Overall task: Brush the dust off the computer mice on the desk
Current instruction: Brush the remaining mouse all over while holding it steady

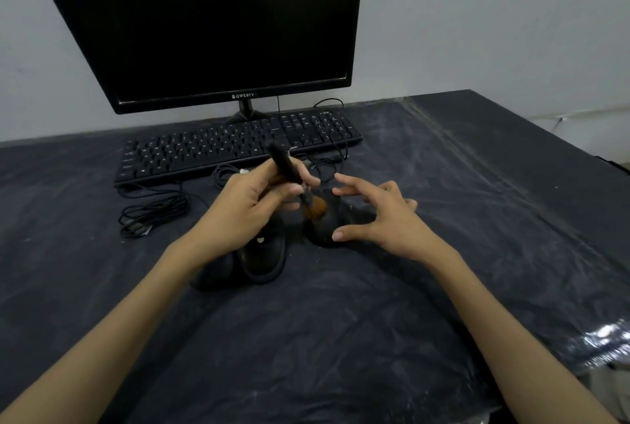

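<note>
brush [289, 173] pinched in left hand [243, 210] fingers, bristles on mouse [327, 222].

Black monitor [211, 24] with white lettering on its bottom edge. In front of it: black keyboard [238, 147] with white key legends, black brush [289, 171] with orange-brown bristles, black mice [262, 256], black cables [150, 215]. Desk [443, 185] dark grey, whitish streaks. Wall [494, 14] behind pale grey.

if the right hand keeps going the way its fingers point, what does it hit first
Probably the brush held by the left hand: the right hand points left over the mouse. Depth is unclear.
</note>
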The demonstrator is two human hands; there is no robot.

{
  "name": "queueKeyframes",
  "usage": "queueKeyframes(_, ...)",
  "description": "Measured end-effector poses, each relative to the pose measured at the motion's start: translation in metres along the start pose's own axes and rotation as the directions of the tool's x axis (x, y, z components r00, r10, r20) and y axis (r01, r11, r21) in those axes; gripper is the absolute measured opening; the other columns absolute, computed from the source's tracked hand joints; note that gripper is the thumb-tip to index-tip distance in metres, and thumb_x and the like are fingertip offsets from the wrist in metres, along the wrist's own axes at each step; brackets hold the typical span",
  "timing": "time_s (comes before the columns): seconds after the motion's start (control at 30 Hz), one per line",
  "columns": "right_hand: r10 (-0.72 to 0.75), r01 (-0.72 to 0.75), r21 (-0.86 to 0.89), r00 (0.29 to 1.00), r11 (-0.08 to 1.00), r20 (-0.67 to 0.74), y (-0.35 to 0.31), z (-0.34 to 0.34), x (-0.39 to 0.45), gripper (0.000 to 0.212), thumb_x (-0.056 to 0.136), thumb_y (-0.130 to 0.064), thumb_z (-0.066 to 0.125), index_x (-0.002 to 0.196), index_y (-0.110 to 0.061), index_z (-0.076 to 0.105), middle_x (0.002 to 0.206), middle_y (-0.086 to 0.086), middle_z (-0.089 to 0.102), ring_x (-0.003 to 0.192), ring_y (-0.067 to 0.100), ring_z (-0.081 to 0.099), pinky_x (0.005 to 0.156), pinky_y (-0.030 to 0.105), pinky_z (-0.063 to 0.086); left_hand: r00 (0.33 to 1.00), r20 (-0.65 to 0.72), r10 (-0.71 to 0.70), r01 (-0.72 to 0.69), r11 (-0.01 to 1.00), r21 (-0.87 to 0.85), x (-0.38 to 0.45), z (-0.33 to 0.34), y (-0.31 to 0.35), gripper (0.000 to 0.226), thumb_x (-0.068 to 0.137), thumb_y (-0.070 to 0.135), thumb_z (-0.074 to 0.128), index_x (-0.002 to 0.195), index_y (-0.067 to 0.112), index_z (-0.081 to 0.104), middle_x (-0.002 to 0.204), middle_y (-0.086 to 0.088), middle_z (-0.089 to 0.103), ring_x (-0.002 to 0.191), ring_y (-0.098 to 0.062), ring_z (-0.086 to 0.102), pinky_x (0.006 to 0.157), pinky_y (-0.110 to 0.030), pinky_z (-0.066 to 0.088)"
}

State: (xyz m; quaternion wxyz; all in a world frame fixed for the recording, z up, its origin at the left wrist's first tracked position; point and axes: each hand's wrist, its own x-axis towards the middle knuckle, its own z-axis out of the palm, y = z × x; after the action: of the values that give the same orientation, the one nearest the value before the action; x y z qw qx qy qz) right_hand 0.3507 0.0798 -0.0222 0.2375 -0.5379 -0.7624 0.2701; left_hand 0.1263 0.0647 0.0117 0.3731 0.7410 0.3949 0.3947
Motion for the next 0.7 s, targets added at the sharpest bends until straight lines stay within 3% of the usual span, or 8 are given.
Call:
queueKeyframes(0.13, -0.002, 0.002, 0.005, 1.0, 1.0, 0.016, 0.0, 0.0, -0.001, 0.087, 0.069, -0.046, 0.078, 0.142, -0.048, 0.03, 0.128, -0.034, 0.05, 0.118, 0.01, 0.034, 0.089, 0.03, 0.018, 0.987, 0.126, -0.096, 0.096, 0.995, 0.007, 0.0, 0.0, 0.0, 0.016, 0.094, 0.009, 0.051, 0.106, 0.015, 0.059, 0.103, 0.002, 0.072, 0.103, -0.008, 0.066, 0.077, -0.025, 0.057)
queueKeyframes(0.27, 0.01, -0.011, 0.01, 1.0, 1.0, 0.027, -0.004, -0.002, -0.001, 0.086, 0.069, -0.045, 0.079, 0.142, -0.044, 0.033, 0.137, -0.022, 0.043, 0.126, 0.012, 0.033, 0.097, 0.033, 0.018, 0.997, -0.014, -0.072, 0.071, 0.996, -0.053, 0.003, -0.008, 0.01, 0.024, 0.082, 0.028, 0.057, 0.103, 0.019, 0.063, 0.107, 0.003, 0.067, 0.094, -0.01, 0.068, 0.07, -0.021, 0.056)
queueKeyframes(0.37, 0.002, -0.004, 0.135, 1.0, 0.991, 0.013, -0.004, -0.005, -0.001, 0.076, 0.063, -0.051, 0.079, 0.132, -0.046, 0.046, 0.12, -0.014, 0.048, 0.116, 0.01, 0.043, 0.108, 0.043, 0.029, 0.995, -0.066, -0.077, 0.072, 0.995, -0.063, 0.005, -0.007, 0.013, 0.023, 0.079, 0.03, 0.059, 0.1, 0.02, 0.063, 0.102, 0.003, 0.064, 0.088, -0.013, 0.069, 0.07, -0.025, 0.057)
queueKeyframes(0.4, -0.016, 0.011, 0.193, 1.0, 0.981, 0.021, -0.004, -0.006, -0.001, 0.069, 0.062, -0.052, 0.079, 0.125, -0.045, 0.053, 0.108, -0.015, 0.053, 0.106, 0.009, 0.049, 0.106, 0.044, 0.035, 0.995, -0.072, -0.072, 0.068, 0.996, -0.049, 0.006, -0.004, 0.014, 0.023, 0.078, 0.03, 0.06, 0.099, 0.02, 0.064, 0.1, 0.003, 0.065, 0.087, -0.013, 0.069, 0.071, -0.026, 0.058)
queueKeyframes(0.47, -0.07, 0.042, 0.328, 0.995, 0.944, 0.073, -0.005, -0.007, -0.001, 0.053, 0.067, -0.041, 0.081, 0.117, -0.034, 0.064, 0.086, -0.015, 0.056, 0.083, 0.005, 0.054, 0.089, 0.033, 0.046, 0.996, -0.083, -0.029, 0.032, 0.999, 0.036, 0.008, 0.002, 0.015, 0.023, 0.077, 0.034, 0.063, 0.097, 0.022, 0.066, 0.094, 0.005, 0.067, 0.084, -0.006, 0.067, 0.072, -0.023, 0.056)
queueKeyframes(0.53, -0.124, 0.07, 0.404, 0.986, 0.912, 0.108, -0.008, -0.004, -0.002, 0.042, 0.072, -0.031, 0.08, 0.111, -0.023, 0.069, 0.07, -0.013, 0.055, 0.068, 0.002, 0.049, 0.071, 0.026, 0.042, 0.995, -0.088, 0.042, -0.027, 0.986, 0.162, 0.013, 0.009, 0.016, 0.021, 0.078, 0.033, 0.067, 0.096, 0.021, 0.068, 0.09, 0.008, 0.068, 0.081, 0.002, 0.064, 0.072, -0.012, 0.048)
queueKeyframes(0.6, -0.139, 0.091, 0.414, 0.986, 0.906, 0.088, -0.009, -0.001, -0.002, 0.031, 0.076, -0.031, 0.078, 0.102, -0.017, 0.071, 0.065, -0.007, 0.057, 0.064, 0.005, 0.05, 0.066, 0.03, 0.043, 0.993, -0.098, 0.07, -0.049, 0.979, 0.2, 0.019, 0.018, 0.017, 0.023, 0.079, 0.031, 0.069, 0.098, 0.018, 0.068, 0.09, 0.007, 0.069, 0.083, 0.001, 0.064, 0.075, -0.011, 0.046)
queueKeyframes(0.7, -0.116, 0.103, 0.386, 0.993, 0.917, 0.012, -0.005, -0.002, 0.0, 0.023, 0.081, -0.035, 0.073, 0.093, -0.016, 0.072, 0.076, 0.008, 0.067, 0.07, 0.022, 0.061, 0.073, 0.044, 0.05, 0.995, -0.086, 0.041, -0.026, 0.984, 0.176, 0.026, 0.026, 0.016, 0.039, 0.075, 0.042, 0.065, 0.106, 0.019, 0.063, 0.09, 0.007, 0.068, 0.086, -0.001, 0.063, 0.079, -0.014, 0.047)
